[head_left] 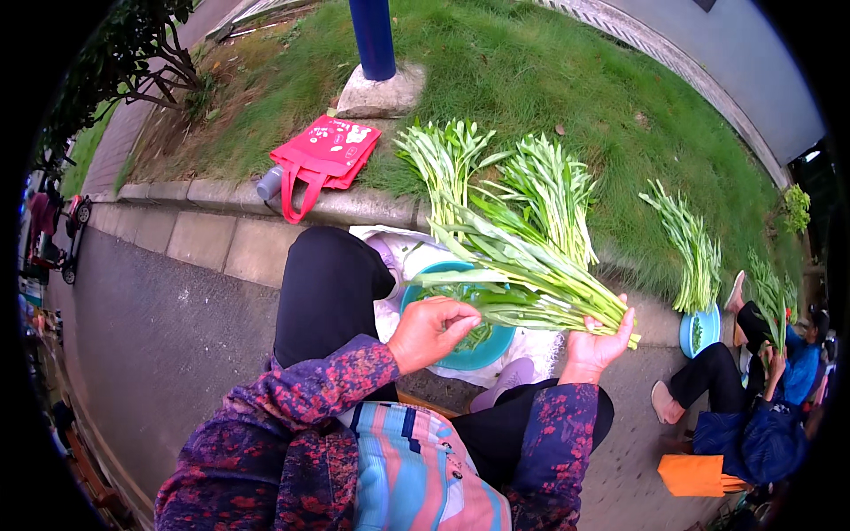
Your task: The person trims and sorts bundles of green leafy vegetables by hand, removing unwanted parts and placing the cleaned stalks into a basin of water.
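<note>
Work reads as partway through, judging by the layout; two big bunches of leafy greens [447,168] [553,190] lie on the grass bank [611,97], upper centre of frame, gathered with stems roughly aligned; can't tell if those are finished or waiting; the held bunch [542,276], centre to right of centre, looks unfinished, leaves fanned toward the left and stem ends together at right; the turquoise basin [493,356] below it, mid-frame, already has loose green bits [479,336] in it, so some picking looks done; how much is left can't be counted from here; materials, big to small: grass is fine and shaggy; greens are long, narrow, pointed blades on pale, smooth, juicy-looking stems; white sheet [536,347] under the basin is creased, cloth or sack, can't tell; basin is round, smooth, likely plastic; red bag [332,157], upper left of centre, is flat fabric-like with looped handles; right hand [599,348] is curled round the stem ends, taking the bunch's weight by the look of it; left hand [436,331], by the leaf tips, has thumb and forefinger pressed together, other fingers folded; can't tell if a leaf is pinched between them.
</note>
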`<state>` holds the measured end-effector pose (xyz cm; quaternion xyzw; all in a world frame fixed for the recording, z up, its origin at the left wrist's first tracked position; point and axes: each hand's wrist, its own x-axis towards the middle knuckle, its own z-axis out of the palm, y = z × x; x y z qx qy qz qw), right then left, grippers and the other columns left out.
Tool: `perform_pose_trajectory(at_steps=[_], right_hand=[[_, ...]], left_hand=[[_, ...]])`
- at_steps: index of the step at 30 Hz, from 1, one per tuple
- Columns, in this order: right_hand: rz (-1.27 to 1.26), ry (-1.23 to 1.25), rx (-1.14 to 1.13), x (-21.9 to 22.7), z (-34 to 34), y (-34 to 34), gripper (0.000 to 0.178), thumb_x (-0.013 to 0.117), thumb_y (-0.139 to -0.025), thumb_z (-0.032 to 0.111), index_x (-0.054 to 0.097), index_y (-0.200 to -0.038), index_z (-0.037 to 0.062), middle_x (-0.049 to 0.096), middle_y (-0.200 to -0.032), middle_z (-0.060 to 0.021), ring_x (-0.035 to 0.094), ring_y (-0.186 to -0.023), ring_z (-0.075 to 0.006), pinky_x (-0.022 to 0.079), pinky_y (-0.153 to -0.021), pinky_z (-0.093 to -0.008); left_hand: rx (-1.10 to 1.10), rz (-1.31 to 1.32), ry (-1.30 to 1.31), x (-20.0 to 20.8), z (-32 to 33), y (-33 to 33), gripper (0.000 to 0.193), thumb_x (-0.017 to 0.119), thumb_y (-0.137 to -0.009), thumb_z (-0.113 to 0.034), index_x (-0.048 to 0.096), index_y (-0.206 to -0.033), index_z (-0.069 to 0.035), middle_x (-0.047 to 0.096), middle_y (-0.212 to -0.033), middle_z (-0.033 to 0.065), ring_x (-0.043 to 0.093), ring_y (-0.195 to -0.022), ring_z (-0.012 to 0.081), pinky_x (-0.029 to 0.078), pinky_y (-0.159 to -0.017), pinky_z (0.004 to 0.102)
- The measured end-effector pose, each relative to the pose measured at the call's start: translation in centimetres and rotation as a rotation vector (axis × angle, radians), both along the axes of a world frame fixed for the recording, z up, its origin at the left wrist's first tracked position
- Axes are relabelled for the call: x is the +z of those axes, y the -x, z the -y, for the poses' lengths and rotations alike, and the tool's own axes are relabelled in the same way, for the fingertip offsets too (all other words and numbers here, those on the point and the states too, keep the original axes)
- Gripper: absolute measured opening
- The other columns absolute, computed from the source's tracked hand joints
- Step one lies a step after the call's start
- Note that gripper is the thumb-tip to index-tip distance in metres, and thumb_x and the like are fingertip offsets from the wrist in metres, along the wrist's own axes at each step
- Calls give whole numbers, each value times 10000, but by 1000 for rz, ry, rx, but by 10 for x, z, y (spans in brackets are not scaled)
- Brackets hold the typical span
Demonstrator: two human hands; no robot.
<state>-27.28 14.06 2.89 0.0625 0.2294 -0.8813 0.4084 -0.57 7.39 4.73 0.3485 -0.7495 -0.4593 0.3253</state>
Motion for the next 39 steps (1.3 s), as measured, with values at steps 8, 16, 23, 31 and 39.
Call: perform_pose_trajectory(at_steps=[8,16,23,31,39], right_hand=[[-19,101,47,1,-7,6,243,499,-911,320,617,-957,113,644,-856,-72,460,-492,-134,361,-380,-234],[-100,227,100,-2,-10,8,251,487,-917,311,619,-963,102,648,-874,-70,471,-509,-167,367,-430,-258],[-48,203,75,-8,-13,14,268,491,-916,317,642,-992,109,661,-884,-90,422,-497,-159,401,-504,-288],[-73,173,90,-5,-10,9,272,490,-915,326,634,-984,105,663,-904,-102,484,-559,-180,435,-542,-321],[-112,172,165,-7,-5,7,274,507,-907,333,619,-955,88,656,-865,-106,465,-453,-202,438,-496,-334]], left_hand=[[157,-2,540,37,27,8,239,673,-746,-52,634,-981,-77,620,-886,70,586,-852,240,433,-785,358],[-46,17,491,24,1,12,205,719,-707,-84,641,-897,-96,594,-798,27,581,-749,214,408,-693,323],[-58,16,526,18,-8,15,228,731,-674,-72,636,-879,-104,591,-798,22,580,-746,209,406,-687,317],[-28,-9,381,23,3,13,189,698,-752,-73,627,-925,-42,588,-810,69,585,-762,208,436,-699,307],[-12,60,182,26,19,17,277,663,-790,-67,625,-1063,-93,594,-790,62,546,-569,134,459,-544,250]])
